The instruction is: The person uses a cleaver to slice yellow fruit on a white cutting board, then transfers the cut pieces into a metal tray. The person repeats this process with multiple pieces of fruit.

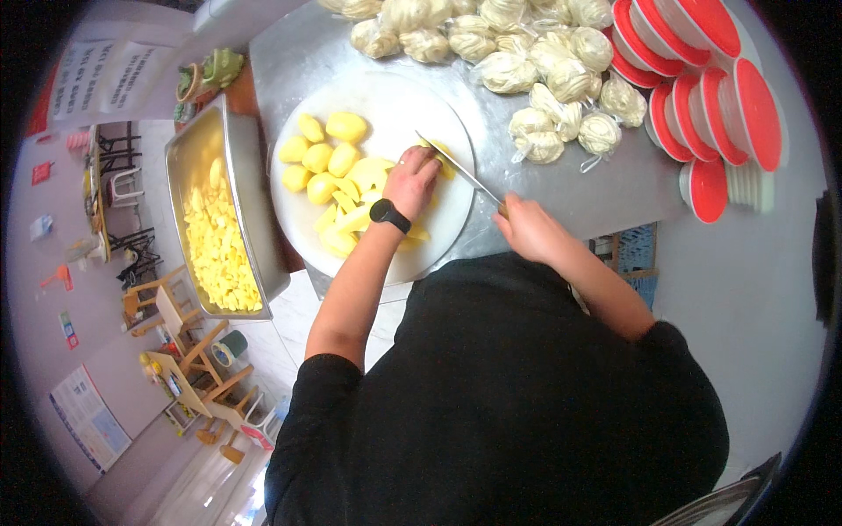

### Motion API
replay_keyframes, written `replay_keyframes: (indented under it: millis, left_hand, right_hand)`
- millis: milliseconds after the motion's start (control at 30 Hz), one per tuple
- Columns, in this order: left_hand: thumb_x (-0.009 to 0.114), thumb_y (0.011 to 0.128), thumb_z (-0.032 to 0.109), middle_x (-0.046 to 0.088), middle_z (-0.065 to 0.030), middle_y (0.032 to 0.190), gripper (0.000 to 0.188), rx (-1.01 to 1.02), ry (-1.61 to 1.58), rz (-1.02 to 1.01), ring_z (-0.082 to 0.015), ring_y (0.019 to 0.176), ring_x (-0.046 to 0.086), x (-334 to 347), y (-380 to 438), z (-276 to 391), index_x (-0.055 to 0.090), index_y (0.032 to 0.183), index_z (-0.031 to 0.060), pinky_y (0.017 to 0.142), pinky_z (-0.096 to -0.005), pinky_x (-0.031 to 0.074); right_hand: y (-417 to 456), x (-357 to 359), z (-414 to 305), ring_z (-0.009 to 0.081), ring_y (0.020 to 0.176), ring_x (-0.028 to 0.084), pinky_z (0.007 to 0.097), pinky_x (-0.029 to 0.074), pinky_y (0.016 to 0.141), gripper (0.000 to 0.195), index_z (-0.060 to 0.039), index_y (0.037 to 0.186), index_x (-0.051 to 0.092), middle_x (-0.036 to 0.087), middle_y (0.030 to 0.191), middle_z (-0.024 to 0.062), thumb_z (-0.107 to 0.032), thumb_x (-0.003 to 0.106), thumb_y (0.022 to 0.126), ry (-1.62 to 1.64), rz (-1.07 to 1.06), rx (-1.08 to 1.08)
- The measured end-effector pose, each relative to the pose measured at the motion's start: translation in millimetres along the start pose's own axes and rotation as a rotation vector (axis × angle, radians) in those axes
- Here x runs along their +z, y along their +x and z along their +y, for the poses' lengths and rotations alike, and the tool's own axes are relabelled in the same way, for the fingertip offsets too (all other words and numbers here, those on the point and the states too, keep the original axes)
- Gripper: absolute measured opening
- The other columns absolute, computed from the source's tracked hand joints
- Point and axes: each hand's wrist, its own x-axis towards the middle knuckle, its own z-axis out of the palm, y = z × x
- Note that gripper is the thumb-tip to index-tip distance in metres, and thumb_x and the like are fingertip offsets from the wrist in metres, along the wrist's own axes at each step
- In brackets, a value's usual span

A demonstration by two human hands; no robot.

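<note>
On a round white cutting board [408, 98], my left hand [412, 183], with a black watch on its wrist, presses on yellow potato pieces [444, 158] beside the blade. My right hand [531, 227] grips the handle of a kitchen knife [464, 172], its blade reaching left against my left fingertips. Several peeled whole potatoes [318, 158] lie at the board's left, and cut potato wedges [352, 220] lie next to and partly under my left wrist. How much potato is under my fingers is hidden.
A deep steel pan [266, 197] of chopped potato [220, 256] stands left of the board. Bagged pale noodle-like bundles [506, 71] cover the metal table's [592, 197] far side. Stacked tubs with red lids [756, 115] stand at the right. Wooden chairs [177, 309] are beyond, at left.
</note>
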Motion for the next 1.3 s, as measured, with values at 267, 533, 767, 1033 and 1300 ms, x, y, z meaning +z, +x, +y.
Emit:
replay_keyframes:
  millis: [267,533,767,1033,1300]
  left_hand:
    - [0.072,0.079,-0.002,0.066,-0.0164,0.119,0.026,-0.032,0.029,-0.001,-0.0381,0.115,0.064,2,-6,-8,0.07,0.104,0.0045,0.095,-0.0458,0.057]
    - [0.073,0.081,0.019,0.063,-0.0174,0.129,0.038,-0.176,0.232,0.078,-0.0402,0.125,0.058,18,5,9,0.068,0.118,0.0087,0.109,-0.0528,0.047]
    - [0.07,0.084,0.022,0.066,-0.0121,0.117,0.024,-0.074,0.346,-0.176,-0.0339,0.124,0.059,6,-8,18,0.071,0.106,0.0129,0.111,-0.0553,0.043]
    - [0.07,0.085,0.025,0.067,-0.0111,0.113,0.02,-0.277,0.503,-0.098,-0.0334,0.128,0.058,-24,-44,10,0.072,0.1,0.0121,0.118,-0.0632,0.034]
    - [0.072,0.083,0.019,0.07,-0.0098,0.113,0.021,-0.346,0.448,0.066,-0.0314,0.12,0.062,-56,-52,-33,0.072,0.102,0.0101,0.113,-0.0527,0.043]
  right_hand:
    - [28,-2,31,0.0243,0.05,0.06,0.041,0.048,0.047,0.035,0.0004,0.114,0.053,0.062,0.071,0.0116,-0.032,0.062,0.109,0.509,-0.181,0.115]
    - [3,-31,15,0.0092,0.044,0.042,0.0302,0.036,0.038,0.027,-0.0045,0.114,0.052,0.048,0.067,-0.0001,-0.028,0.065,0.109,0.88,-0.047,0.121]
    - [1,-27,21,0.0093,0.042,0.042,0.0303,0.036,0.037,0.023,-0.0045,0.108,0.052,0.048,0.064,0.0002,-0.025,0.063,0.109,0.799,0.056,0.133]
    - [-4,3,28,0.0111,0.044,0.047,0.0313,0.039,0.038,0.024,-0.0051,0.102,0.052,0.051,0.067,0.0009,-0.025,0.063,0.109,0.684,-0.03,0.167]
    - [6,21,36,0.0158,0.05,0.057,0.0357,0.046,0.047,0.029,-0.001,0.104,0.058,0.061,0.07,0.0067,-0.029,0.067,0.106,0.419,-0.002,0.049]
